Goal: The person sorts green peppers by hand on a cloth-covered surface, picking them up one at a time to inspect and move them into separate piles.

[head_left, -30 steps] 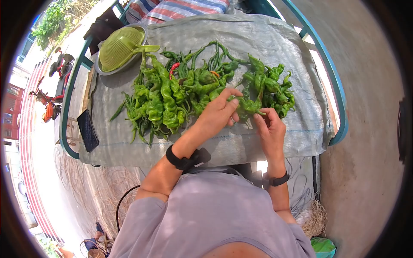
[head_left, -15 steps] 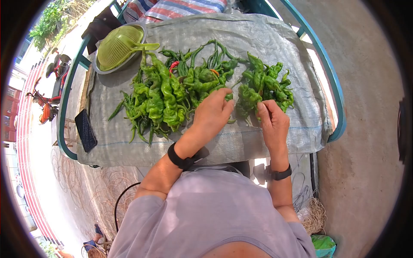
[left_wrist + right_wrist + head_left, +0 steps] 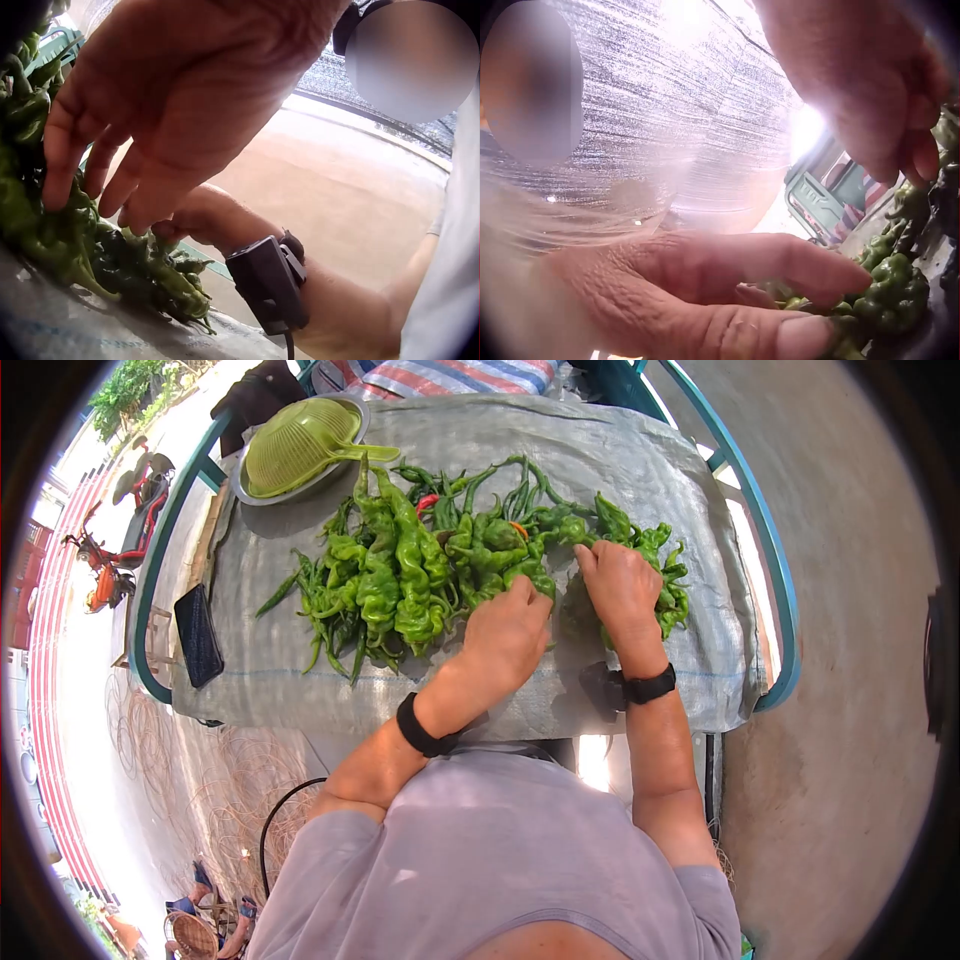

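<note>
The green peppers (image 3: 420,575) lie ahead of and between both hands, in a broad pile to the left and a smaller group by the right hand. The left hand (image 3: 508,635) is held low at the near edge of the pile, with its fingertips at the peppers; its fingers are loosely bent and slightly spread, thumb and index apart, and no firm grip is seen. The right hand (image 3: 622,588) is placed over the right group, fingers bent and drawn together, tips by the peppers; whether a stem is pinched cannot be told. The hands are near each other but apart.

The peppers are spread on a grey woven sheet (image 3: 640,695) with a thin blue line near its front edge, bordered by blue-green rails (image 3: 779,595). A yellow-green strainer (image 3: 300,448) is set in a metal bowl (image 3: 362,422) at the far left corner; a dark phone (image 3: 198,637) lies at the near left. Red, white and blue striped cloth (image 3: 455,376) is seen beyond. Concrete floor (image 3: 830,660) is visible to the right, a red scooter (image 3: 125,550) to the left.

The peppers are mostly bright green, glossy, wrinkled and twisted; thinner, darker ones are seen at the back, with one red pepper (image 3: 427,503) and an orange-red bit (image 3: 518,530) among them.
</note>
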